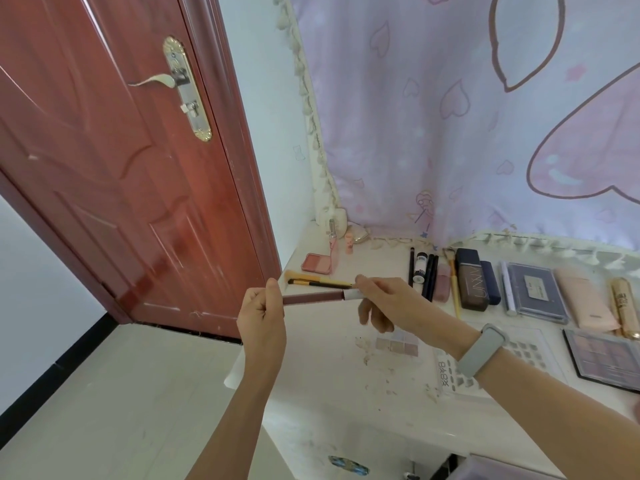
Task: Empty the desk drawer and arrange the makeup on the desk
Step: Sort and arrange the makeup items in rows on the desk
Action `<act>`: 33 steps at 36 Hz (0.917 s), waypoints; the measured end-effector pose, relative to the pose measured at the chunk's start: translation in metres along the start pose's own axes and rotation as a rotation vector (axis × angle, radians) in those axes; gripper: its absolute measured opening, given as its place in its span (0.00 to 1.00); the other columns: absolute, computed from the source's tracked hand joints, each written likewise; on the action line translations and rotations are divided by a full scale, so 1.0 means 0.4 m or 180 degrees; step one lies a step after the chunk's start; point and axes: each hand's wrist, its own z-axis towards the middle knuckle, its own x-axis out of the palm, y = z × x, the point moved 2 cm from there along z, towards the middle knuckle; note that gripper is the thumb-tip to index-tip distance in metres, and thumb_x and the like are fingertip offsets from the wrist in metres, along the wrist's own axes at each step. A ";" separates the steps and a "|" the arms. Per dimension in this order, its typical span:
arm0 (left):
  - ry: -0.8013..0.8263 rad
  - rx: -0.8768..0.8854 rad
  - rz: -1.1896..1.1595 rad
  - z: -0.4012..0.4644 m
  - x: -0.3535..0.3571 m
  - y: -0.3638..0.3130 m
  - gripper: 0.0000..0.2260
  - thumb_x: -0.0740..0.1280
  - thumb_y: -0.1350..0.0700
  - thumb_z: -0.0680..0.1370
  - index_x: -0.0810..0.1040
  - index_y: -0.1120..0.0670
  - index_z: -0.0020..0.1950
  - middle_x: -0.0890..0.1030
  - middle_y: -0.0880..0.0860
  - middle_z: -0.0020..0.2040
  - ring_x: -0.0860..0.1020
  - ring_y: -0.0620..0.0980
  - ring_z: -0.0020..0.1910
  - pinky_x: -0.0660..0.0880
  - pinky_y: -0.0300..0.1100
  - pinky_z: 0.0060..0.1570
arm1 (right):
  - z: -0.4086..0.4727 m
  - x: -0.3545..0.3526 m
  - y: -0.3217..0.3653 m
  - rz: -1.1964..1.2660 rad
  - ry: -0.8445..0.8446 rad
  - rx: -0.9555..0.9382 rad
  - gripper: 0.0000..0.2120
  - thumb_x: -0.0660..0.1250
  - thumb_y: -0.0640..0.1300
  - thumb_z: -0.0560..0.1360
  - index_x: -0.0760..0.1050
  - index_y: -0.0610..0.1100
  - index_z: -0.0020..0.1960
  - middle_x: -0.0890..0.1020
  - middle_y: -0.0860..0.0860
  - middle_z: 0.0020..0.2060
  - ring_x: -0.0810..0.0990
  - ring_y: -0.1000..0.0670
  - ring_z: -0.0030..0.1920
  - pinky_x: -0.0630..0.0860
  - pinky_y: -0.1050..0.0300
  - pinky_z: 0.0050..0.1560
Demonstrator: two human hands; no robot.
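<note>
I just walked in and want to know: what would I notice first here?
First, two hands in the middle: the left hand and right hand each grip one end of a slim mauve lip-gloss tube with a silver cap. Behind them hangs a big lilac curtain with pink hearts, and a reddish-brown wooden door stands at the left.

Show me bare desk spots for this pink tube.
Bare: desk between the blush compact and black pencils; also the front edge below the small swatch palette. Crowded: the right side, around the blue palette.
</note>
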 end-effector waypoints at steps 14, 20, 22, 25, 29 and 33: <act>0.1770 0.1589 0.2092 -0.034 0.003 0.006 0.19 0.70 0.44 0.71 0.73 0.47 0.58 0.71 0.39 0.39 0.71 0.40 0.36 0.65 0.30 0.38 | 0.002 0.007 -0.019 0.0582 -0.0298 0.0226 0.13 0.56 0.41 0.81 0.77 0.39 0.46 0.68 0.51 0.21 0.60 0.56 0.20 0.57 0.66 0.21; 0.1681 0.2330 0.2198 -0.040 0.007 -0.029 0.07 0.70 0.54 0.74 0.79 0.56 0.48 0.79 0.50 0.39 0.76 0.50 0.36 0.72 0.42 0.35 | -0.003 0.004 -0.017 0.0786 -0.0296 0.0056 0.11 0.54 0.39 0.81 0.76 0.38 0.49 0.70 0.50 0.23 0.63 0.56 0.21 0.60 0.67 0.22; 0.1763 0.2100 0.2159 -0.031 -0.003 -0.020 0.08 0.66 0.52 0.77 0.79 0.55 0.51 0.78 0.47 0.38 0.73 0.44 0.35 0.68 0.36 0.34 | -0.004 -0.001 -0.013 0.0197 -0.0288 -0.0288 0.11 0.55 0.38 0.81 0.76 0.41 0.50 0.70 0.51 0.26 0.64 0.55 0.25 0.63 0.66 0.27; 0.1842 0.1979 0.2100 -0.019 -0.015 -0.015 0.07 0.64 0.51 0.78 0.79 0.52 0.51 0.73 0.41 0.35 0.68 0.39 0.30 0.62 0.29 0.30 | 0.000 -0.002 -0.010 -0.0826 -0.0126 -0.0720 0.11 0.56 0.39 0.80 0.77 0.48 0.51 0.72 0.54 0.30 0.65 0.58 0.27 0.64 0.67 0.31; 0.1815 0.1381 0.2099 0.025 -0.063 0.001 0.06 0.64 0.52 0.78 0.80 0.50 0.49 0.74 0.42 0.30 0.71 0.40 0.29 0.65 0.35 0.30 | 0.011 -0.063 -0.008 -0.0917 -0.0517 -0.0864 0.11 0.58 0.38 0.79 0.77 0.50 0.50 0.74 0.55 0.34 0.71 0.61 0.30 0.67 0.71 0.32; 0.1508 0.0884 0.1680 0.070 -0.142 0.027 0.05 0.65 0.52 0.77 0.80 0.45 0.45 0.76 0.44 0.29 0.71 0.44 0.28 0.68 0.43 0.31 | 0.017 -0.145 -0.022 -0.0738 -0.0865 -0.0883 0.13 0.58 0.34 0.79 0.75 0.50 0.50 0.77 0.53 0.40 0.76 0.48 0.41 0.72 0.62 0.44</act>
